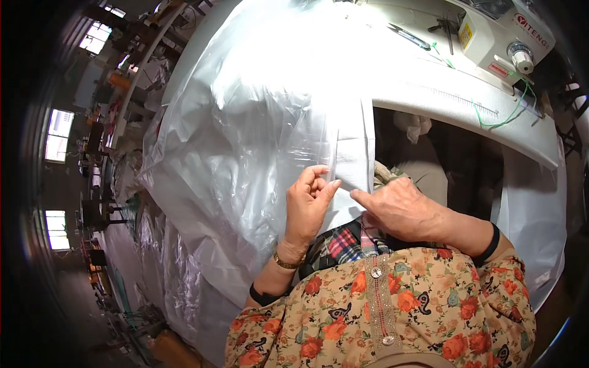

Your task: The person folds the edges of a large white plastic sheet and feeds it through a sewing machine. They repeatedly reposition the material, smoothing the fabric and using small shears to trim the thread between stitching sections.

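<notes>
- Behind my view lies a dim workshop with bright windows (58, 135); nearer, a white table (423, 80) carries a machine (506, 43), snips (410, 38) and green thread (518, 113).
- Clear film (239, 122) spreads over the table's left side, its edge beside a white strip (356, 150) ahead of the lap.
- My left hand (308, 205) curls at that edge, thumb and forefinger slightly parted; I can't tell whether they pinch film.
- My right hand (402, 208) points its forefinger leftward; its grip is hidden.
- I judge this as edge-handling; next calls for a sure pinch and aligned edges.
</notes>
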The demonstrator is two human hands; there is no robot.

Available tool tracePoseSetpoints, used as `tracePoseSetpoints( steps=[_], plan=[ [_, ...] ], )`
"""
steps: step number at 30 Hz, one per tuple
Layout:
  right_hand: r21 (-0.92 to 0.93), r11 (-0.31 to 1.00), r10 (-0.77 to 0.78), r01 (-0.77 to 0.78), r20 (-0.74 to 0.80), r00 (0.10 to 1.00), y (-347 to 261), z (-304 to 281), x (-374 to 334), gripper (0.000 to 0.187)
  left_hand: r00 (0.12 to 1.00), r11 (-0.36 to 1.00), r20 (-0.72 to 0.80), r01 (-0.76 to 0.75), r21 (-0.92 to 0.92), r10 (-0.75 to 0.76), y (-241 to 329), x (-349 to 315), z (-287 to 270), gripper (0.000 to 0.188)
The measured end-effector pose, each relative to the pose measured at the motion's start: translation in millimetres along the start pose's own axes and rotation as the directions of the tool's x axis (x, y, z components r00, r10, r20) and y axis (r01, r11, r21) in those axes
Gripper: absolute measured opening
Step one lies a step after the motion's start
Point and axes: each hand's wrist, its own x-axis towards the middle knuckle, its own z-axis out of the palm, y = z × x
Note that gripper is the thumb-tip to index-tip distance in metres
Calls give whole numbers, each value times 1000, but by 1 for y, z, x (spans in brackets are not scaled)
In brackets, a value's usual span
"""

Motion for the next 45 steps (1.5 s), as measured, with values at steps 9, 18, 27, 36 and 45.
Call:
tracePoseSetpoints(
  steps=[9, 18, 27, 36, 45],
  plan=[
    [-103, 963, -267, 247, -428, 864, 6, 36, -2, 21, 992, 992, 32, -118, -46, 120, 12, -8, 12, 9],
    [-19, 939, -311, 342, -469, 827, -16, 46, 10, 14, 960, 965, 150, -249, 78, 236, 23, -7, 0, 7],
    [-76, 904, -423, 420, -287, 859, -20, 45, 32, 15, 977, 975, 205, 101, -198, -59, 31, -7, -16, 15],
    [654, 740, 455, 157, -658, 600, 30, 42, 123, 35, 872, 692, -43, -357, 628, 488, 95, -1, -70, 6],
    [82, 856, -407, 510, -500, 764, 2, 63, 170, 21, 794, 373, 488, -604, 704, 364, 99, -3, -54, 2]
  ],
)
